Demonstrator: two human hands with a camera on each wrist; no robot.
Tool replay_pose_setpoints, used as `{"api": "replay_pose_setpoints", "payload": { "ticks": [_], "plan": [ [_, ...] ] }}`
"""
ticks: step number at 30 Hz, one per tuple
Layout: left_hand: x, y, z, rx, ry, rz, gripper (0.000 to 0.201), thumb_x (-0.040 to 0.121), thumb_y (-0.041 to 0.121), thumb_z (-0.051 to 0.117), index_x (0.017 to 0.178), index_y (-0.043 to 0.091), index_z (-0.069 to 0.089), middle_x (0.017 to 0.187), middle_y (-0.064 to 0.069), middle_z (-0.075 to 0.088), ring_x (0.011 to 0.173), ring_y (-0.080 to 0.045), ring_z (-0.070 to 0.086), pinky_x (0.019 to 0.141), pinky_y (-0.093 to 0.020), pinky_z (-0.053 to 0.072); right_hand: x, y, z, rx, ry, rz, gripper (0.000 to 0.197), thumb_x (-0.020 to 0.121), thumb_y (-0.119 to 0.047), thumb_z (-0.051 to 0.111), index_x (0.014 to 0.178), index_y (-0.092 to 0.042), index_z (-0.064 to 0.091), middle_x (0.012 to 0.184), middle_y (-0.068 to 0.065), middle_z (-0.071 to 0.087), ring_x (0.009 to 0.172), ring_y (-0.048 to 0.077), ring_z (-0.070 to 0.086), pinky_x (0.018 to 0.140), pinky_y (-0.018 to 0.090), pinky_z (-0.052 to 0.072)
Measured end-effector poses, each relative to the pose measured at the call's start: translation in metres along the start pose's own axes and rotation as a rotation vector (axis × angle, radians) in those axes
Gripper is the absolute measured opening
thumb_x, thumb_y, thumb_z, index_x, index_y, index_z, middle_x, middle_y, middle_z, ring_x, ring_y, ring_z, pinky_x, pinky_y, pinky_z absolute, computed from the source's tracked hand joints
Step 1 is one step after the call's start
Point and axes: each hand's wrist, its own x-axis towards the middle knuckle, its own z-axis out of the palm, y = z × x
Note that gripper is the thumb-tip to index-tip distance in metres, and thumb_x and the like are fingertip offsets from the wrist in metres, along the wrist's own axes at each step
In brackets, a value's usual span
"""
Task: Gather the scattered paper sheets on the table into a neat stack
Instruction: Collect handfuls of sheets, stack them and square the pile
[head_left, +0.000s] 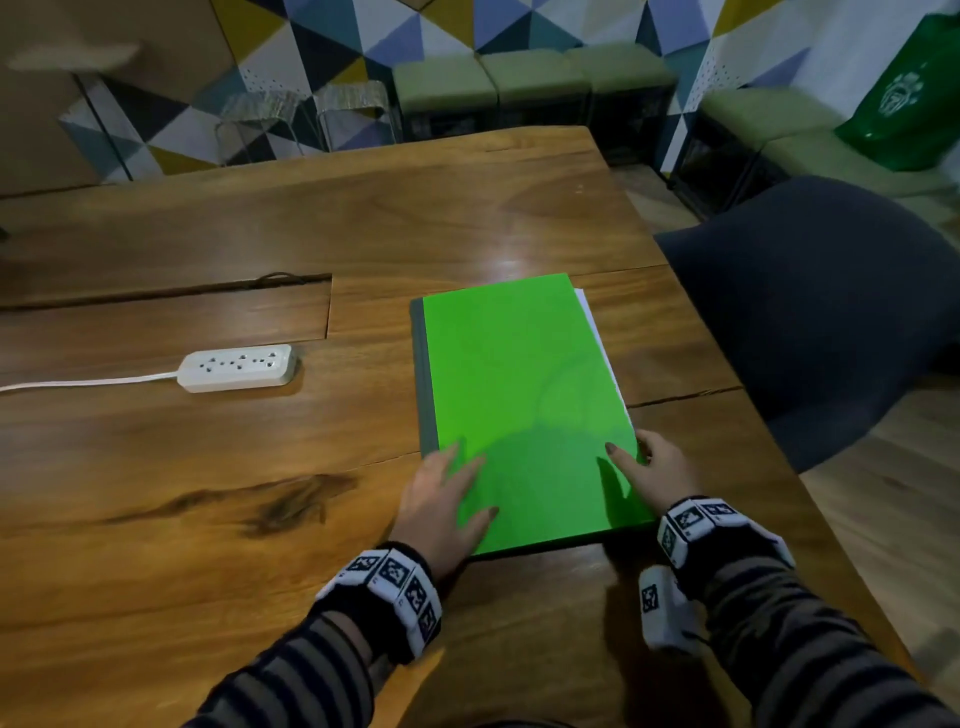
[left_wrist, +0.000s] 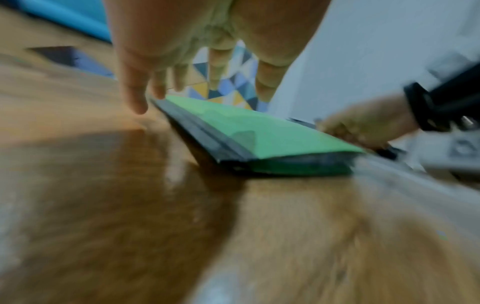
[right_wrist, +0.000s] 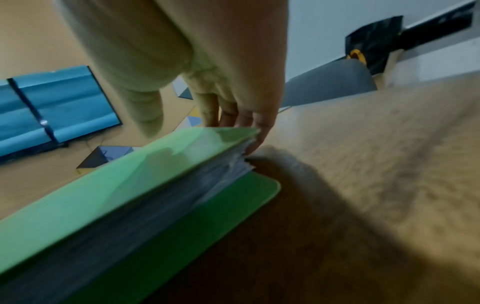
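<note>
A green folder (head_left: 519, 389) with a grey spine lies shut on the wooden table (head_left: 208, 519), right of centre. White paper sheets (head_left: 597, 332) stick out a little along its right edge and show as a thick layer (right_wrist: 228, 168) between the covers. My left hand (head_left: 457, 493) lies flat on the near left part of the cover, fingers spread. My right hand (head_left: 647, 462) is at the near right edge: its thumb rests over the cover, and its straight fingers (right_wrist: 233, 117) touch the sheet edges. The wrist views are blurred.
A white power strip (head_left: 239, 367) with its cable lies on the table to the left. A dark chair (head_left: 810, 291) stands close to the table's right edge. Green stools and a green bag (head_left: 909, 98) are further back.
</note>
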Motion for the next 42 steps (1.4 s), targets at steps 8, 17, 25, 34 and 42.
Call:
{"api": "replay_pose_setpoints", "payload": {
  "ticks": [8,17,25,34,42],
  "plan": [
    [0.027,-0.031,-0.032,-0.46,0.131,-0.413,0.073,0.09,0.03,0.058,0.148,0.009,0.02,0.144,-0.013,0.043,0.126,-0.027,0.048,0.103,-0.035,0.041,0.043,-0.017,-0.005,-0.065,0.061,0.015,0.061,0.09,-0.039,0.056,0.138,-0.006,0.04,0.14,0.014,0.046,0.126,0.031,0.046,0.106,0.042,0.038],
    [0.061,-0.035,-0.045,-0.576,0.105,-0.435,0.073,0.089,0.025,0.061,0.147,0.008,0.022,0.145,-0.012,0.042,0.129,-0.026,0.045,0.108,-0.039,0.038,0.075,-0.055,-0.005,0.053,0.012,-0.061,0.032,0.088,-0.02,0.062,0.115,-0.002,0.064,0.113,0.015,0.067,0.085,0.023,0.058,0.074,0.026,0.044],
    [0.067,-0.056,-0.064,-0.319,0.169,-0.521,0.061,0.085,0.032,0.065,0.137,0.009,0.043,0.133,-0.013,0.056,0.12,-0.032,0.053,0.102,-0.041,0.044,0.074,-0.063,0.012,0.048,-0.067,-0.099,0.036,0.089,-0.023,0.061,0.12,-0.005,0.061,0.121,0.01,0.064,0.109,0.025,0.058,0.087,0.027,0.042],
    [0.06,-0.049,-0.062,-0.203,0.143,-0.45,0.05,0.088,0.023,0.062,0.135,0.01,0.049,0.129,-0.009,0.06,0.118,-0.026,0.056,0.101,-0.034,0.043,0.081,-0.079,0.018,0.216,-0.114,0.067,0.058,0.093,-0.033,0.052,0.144,-0.011,0.032,0.148,0.008,0.037,0.133,0.027,0.038,0.107,0.038,0.033],
    [0.052,-0.057,-0.062,-0.19,0.083,-0.407,0.053,0.09,0.024,0.058,0.14,0.016,0.042,0.134,-0.007,0.055,0.123,-0.025,0.051,0.101,-0.031,0.041,0.085,-0.095,0.015,0.126,-0.212,0.109,0.057,0.099,-0.041,0.034,0.143,-0.005,0.032,0.149,0.013,0.033,0.136,0.029,0.034,0.11,0.037,0.027]
  ]
}}
